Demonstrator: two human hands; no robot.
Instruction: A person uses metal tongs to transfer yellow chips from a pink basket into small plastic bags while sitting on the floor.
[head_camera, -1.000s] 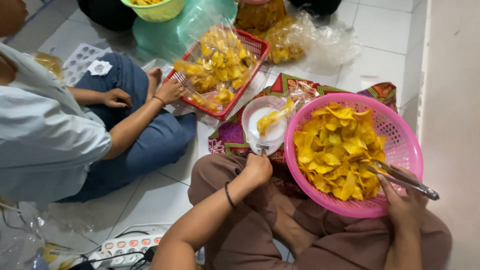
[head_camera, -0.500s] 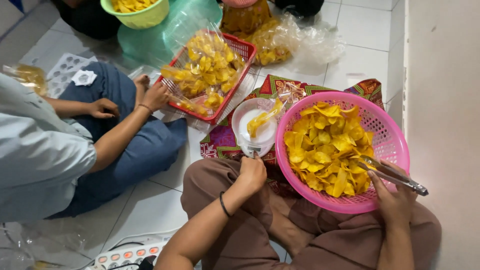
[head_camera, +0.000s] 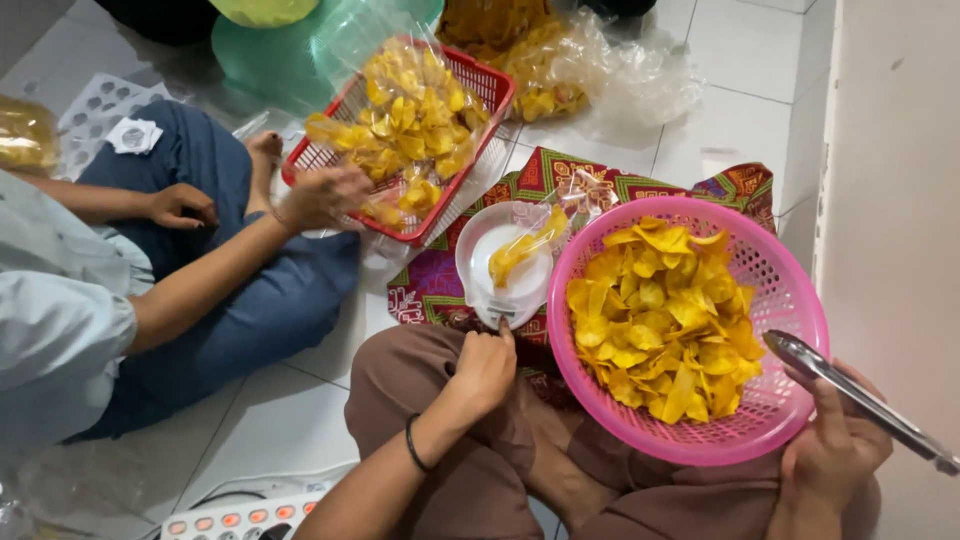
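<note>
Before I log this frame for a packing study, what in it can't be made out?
Head view only:
- Scale: the display is hidden by the left hand.
- Tongs in the right hand: the far end is cut off by the right edge.
- Yellow bowl: cut off by the top edge.
- Co-worker's hand at the red basket: blurred, so the grip is unclear.
</note>
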